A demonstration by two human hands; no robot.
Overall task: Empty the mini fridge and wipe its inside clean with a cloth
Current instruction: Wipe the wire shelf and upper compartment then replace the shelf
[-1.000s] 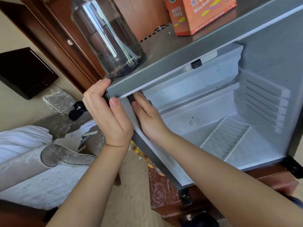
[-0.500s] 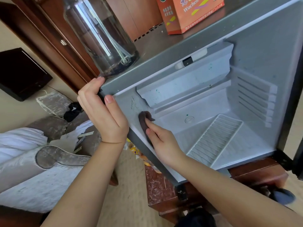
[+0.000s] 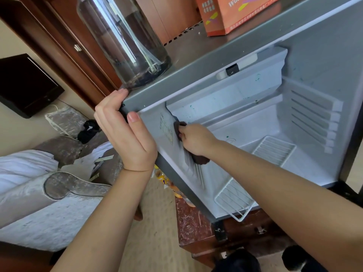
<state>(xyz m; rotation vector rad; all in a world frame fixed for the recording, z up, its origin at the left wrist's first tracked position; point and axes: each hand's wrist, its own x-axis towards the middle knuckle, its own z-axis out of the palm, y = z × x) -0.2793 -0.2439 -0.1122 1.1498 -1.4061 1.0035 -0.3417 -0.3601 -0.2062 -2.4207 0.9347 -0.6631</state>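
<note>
While I watched through the head camera, the mini fridge [image 3: 206, 73] filled the right side of the view, open toward me and tilted in the frame, its pale inner walls showing. To the left, lower down, sat a grey upholstered seat [image 3: 39, 213] with white bedding [image 3: 19, 165] on it. Under the fridge stood a dark wooden cabinet [image 3: 192, 222], scratched on its top. A black screen [image 3: 25, 85] hung on the far left wall. On the fridge's top, a tall glass jar [image 3: 121, 42] stood near the left front corner, and an orange carton [image 3: 235, 14] stood well apart from it, further back. A white wire rack [image 3: 275, 152] lay on the fridge floor, with the right forearm crossing over it.

The left hand [image 3: 125, 138] gripped the fridge's top left front corner, fingers curled round the outside and thumb laid on the front edge. The right hand [image 3: 196, 140] was inside the fridge, its fingers clamped on a dark brown cloth [image 3: 201, 160] and pressing it against the left inner wall, just below the freezer flap [image 3: 225, 101]. Just beside the cloth, toward the front edge, a printed label [image 3: 166, 128] was stuck to that wall. Small green specks dotted the flap and the back wall.
</note>
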